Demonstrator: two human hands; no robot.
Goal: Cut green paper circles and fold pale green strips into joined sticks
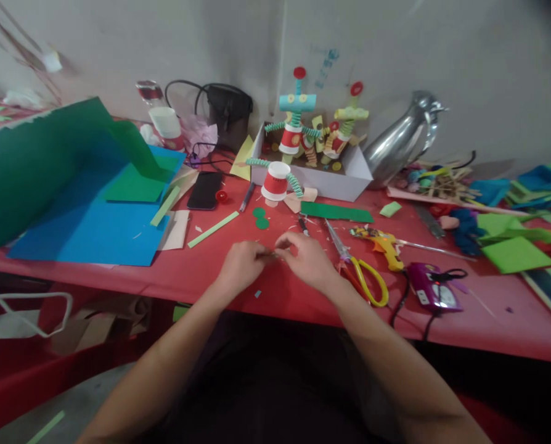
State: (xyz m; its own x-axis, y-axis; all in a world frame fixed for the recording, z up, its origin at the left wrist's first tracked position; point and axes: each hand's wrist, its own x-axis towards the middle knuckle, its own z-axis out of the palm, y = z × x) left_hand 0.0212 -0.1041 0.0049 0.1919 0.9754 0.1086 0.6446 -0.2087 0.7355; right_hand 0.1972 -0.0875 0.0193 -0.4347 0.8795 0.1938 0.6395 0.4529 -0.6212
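My left hand [244, 266] and my right hand [307, 259] meet at the fingertips above the red table. Both are pinched together on something small that I cannot make out. Just beyond them lie green paper circles [262, 222] and a light green paper strip [213, 229]. A red and white paper cup [276, 183] with pleated green paper arms stands upside down behind the circles. Beside my right hand rest scissors [344, 253] with yellow and red handles. A dark green paper strip [336, 212] lies past their tips.
Blue card [90, 237] and green card cover the left side. A phone [204, 190] lies near a pen [246, 197]. Paper-cup figures [291, 135] stand in a white box [322, 182] by a steel jug [398, 139]. A yellow glue gun [386, 246] and purple corded device [430, 288] are right.
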